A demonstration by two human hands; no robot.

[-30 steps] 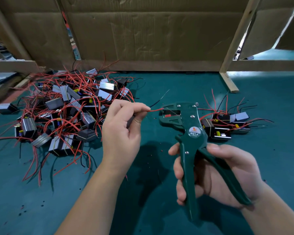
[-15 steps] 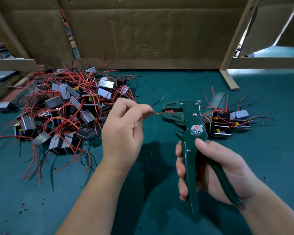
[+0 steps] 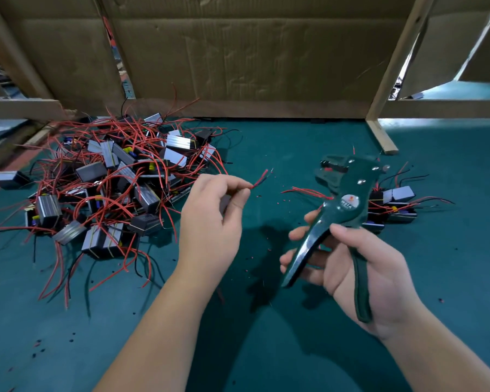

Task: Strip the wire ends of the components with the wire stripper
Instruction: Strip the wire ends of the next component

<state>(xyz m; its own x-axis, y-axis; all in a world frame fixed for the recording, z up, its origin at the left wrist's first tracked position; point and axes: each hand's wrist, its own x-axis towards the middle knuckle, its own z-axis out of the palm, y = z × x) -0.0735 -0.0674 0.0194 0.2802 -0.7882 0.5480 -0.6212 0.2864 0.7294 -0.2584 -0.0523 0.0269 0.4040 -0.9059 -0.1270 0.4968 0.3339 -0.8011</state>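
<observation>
Left grip (image 3: 210, 222) pinches red wire (image 3: 260, 180); right grip (image 3: 359, 275) holds wire stripper (image 3: 348, 190).

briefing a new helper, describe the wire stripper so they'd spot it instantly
On the teal table, look right of centre, in front of the smaller cluster of components. The right hand holds the wire stripper there: the only dark green, plier-shaped tool, with two long handles and a round label.

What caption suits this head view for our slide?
Left hand pinches wire, right hand grips stripper, apart, above table.
</observation>
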